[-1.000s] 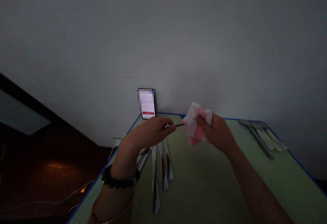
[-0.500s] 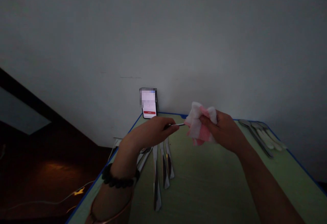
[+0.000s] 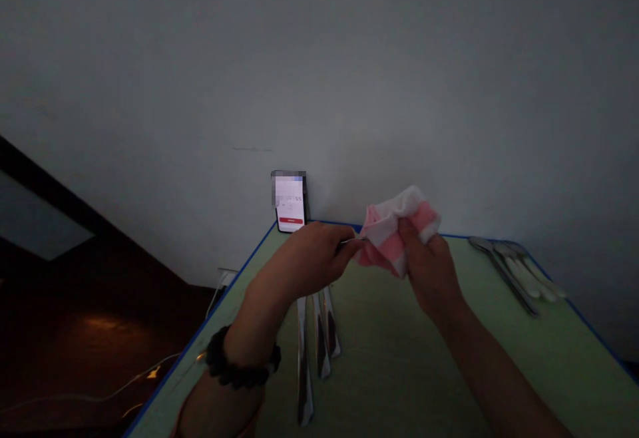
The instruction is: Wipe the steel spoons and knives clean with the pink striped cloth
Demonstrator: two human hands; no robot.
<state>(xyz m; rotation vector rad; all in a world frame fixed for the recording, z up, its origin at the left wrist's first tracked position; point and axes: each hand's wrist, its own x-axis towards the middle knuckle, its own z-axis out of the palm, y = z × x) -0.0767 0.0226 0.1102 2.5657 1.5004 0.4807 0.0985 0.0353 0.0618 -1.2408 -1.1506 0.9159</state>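
Observation:
My left hand is closed around the handle of a thin metal utensil, held above the green table. Its other end disappears into a pink and white cloth, so I cannot tell which kind of utensil it is. My right hand is closed on that cloth, which wraps the utensil's tip. Both hands meet over the middle of the table, wrists apart. A dark bead bracelet circles my left wrist.
Three table knives lie side by side on the table below my left hand. Several spoons lie at the far right. A lit phone leans against the white wall at the back left corner. Dark floor with cables lies left.
My right hand turned the cloth upward and pushed it closer to my left hand, so less of the metal shaft shows. My left hand shifted slightly right.

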